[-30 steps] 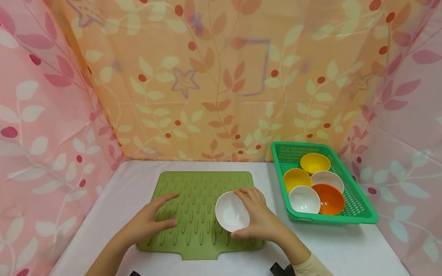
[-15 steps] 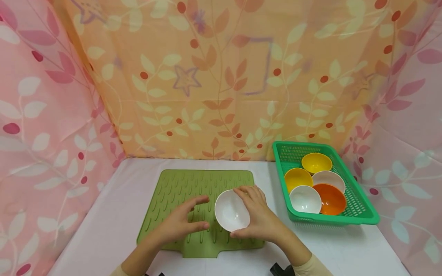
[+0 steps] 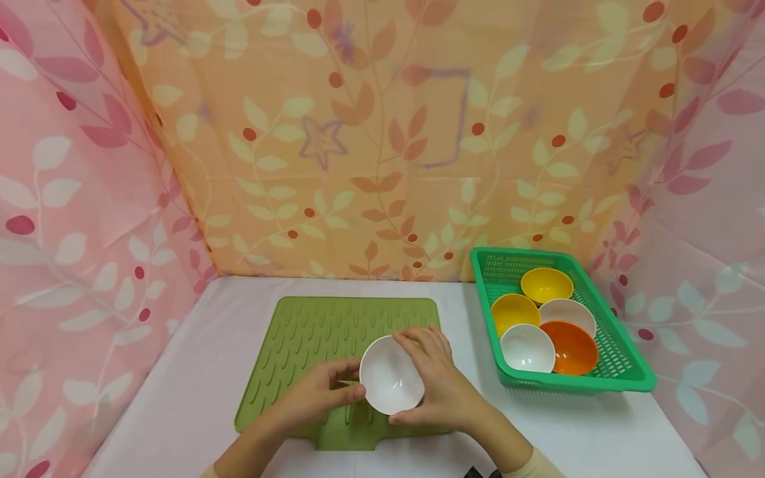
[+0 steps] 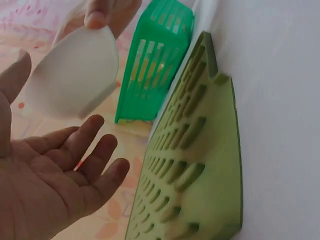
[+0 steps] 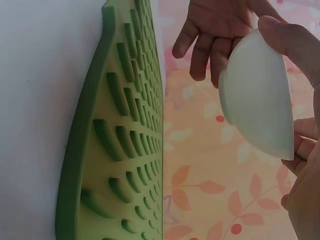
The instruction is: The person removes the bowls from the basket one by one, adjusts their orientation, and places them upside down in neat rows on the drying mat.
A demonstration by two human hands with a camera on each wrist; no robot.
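Note:
A white bowl (image 3: 391,375) is held up above the green ridged mat (image 3: 311,332), its hollow side facing the head camera. My right hand (image 3: 442,385) grips it by the right side, thumb and fingers on opposite parts of the rim. At the bowl's left is my left hand (image 3: 313,398), thumb and fingers spread. In the left wrist view, the left hand's (image 4: 55,185) fingertips come close to the underside of the bowl (image 4: 75,75); whether they touch is unclear. The right wrist view shows the bowl (image 5: 257,97) side on, apart from the mat.
A green plastic basket (image 3: 574,380) stands at the right of the white-covered table (image 3: 173,411). Inside are several bowls: yellow bowls (image 3: 546,285), white ones and an orange bowl (image 3: 568,348). Patterned curtains (image 3: 382,133) enclose the back and sides.
My left hand has moved right, from over the mat's left part to the bowl's side. The right hand has shifted the bowl slightly left and toward me.

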